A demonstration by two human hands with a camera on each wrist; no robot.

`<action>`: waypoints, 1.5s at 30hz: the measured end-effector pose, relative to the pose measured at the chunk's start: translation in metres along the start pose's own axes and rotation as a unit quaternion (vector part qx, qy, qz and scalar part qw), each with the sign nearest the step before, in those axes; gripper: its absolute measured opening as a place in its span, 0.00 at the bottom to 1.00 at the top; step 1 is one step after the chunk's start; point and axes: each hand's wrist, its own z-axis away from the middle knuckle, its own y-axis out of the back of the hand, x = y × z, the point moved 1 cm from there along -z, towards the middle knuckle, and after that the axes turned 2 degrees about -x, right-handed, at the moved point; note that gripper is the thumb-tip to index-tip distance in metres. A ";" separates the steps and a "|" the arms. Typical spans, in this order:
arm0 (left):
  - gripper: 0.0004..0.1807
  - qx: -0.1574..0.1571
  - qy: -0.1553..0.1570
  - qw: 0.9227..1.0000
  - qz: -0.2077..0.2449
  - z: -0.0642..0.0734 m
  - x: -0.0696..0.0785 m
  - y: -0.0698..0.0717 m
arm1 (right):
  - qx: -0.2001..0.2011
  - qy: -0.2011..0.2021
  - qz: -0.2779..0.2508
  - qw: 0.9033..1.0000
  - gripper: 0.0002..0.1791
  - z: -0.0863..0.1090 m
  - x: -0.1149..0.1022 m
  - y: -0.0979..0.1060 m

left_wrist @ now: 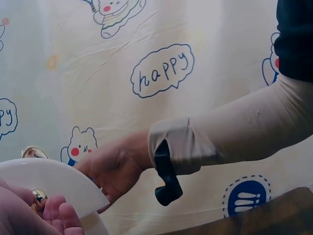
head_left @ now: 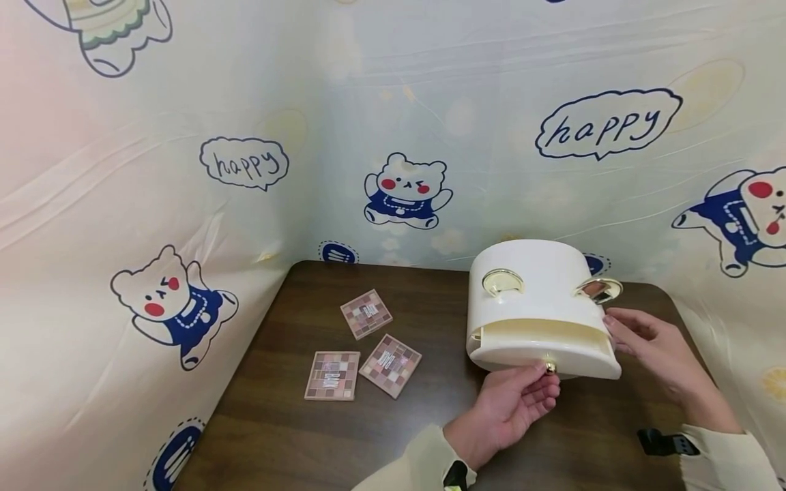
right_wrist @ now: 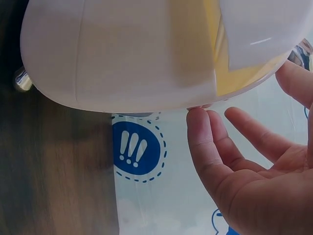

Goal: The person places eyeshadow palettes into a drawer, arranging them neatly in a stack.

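Note:
A white storage box [head_left: 528,262] with a rounded back stands on the right of the table, its drawer [head_left: 577,363] pulled partly out toward the person. My left hand [head_left: 505,411] pinches the round gold knob [head_left: 550,367] on the drawer front; the left wrist view shows the knob [left_wrist: 39,197] beside the curled fingers. At the box's right side is my right hand [head_left: 660,351], its loosely bent fingers touching the white wall. In the right wrist view the fingertips [right_wrist: 197,122] press against the box's edge. Most of the drawer's inside is hidden behind its front.
Three square makeup palettes with checkered lids, one at the back [head_left: 366,314], one in front [head_left: 332,376] and one to the right [head_left: 391,365], lie left of the box. Gold rings [head_left: 502,281] stick out from the box. A printed curtain [head_left: 295,204] surrounds the dark wooden table [head_left: 276,436].

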 end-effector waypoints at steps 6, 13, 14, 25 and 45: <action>0.09 -0.013 0.004 1.000 -0.009 0.009 -0.003 0.004 | 0.002 -0.001 -0.001 1.000 0.34 -0.001 0.000 -0.001; 0.10 -0.032 0.016 0.999 -0.020 0.018 -0.006 0.010 | -0.002 -0.006 0.006 1.000 0.35 -0.002 -0.001 -0.002; 0.10 -0.036 0.019 0.999 -0.022 0.020 -0.007 0.011 | -0.002 -0.008 0.007 1.000 0.36 -0.002 -0.001 -0.002; 0.09 -0.045 0.038 0.998 -0.020 0.032 -0.015 0.016 | -0.003 -0.016 0.011 1.000 0.36 -0.002 -0.001 -0.003; 0.08 -0.075 0.043 0.996 -0.020 0.034 -0.019 0.026 | 0.003 -0.027 0.022 0.999 0.37 0.000 0.003 -0.005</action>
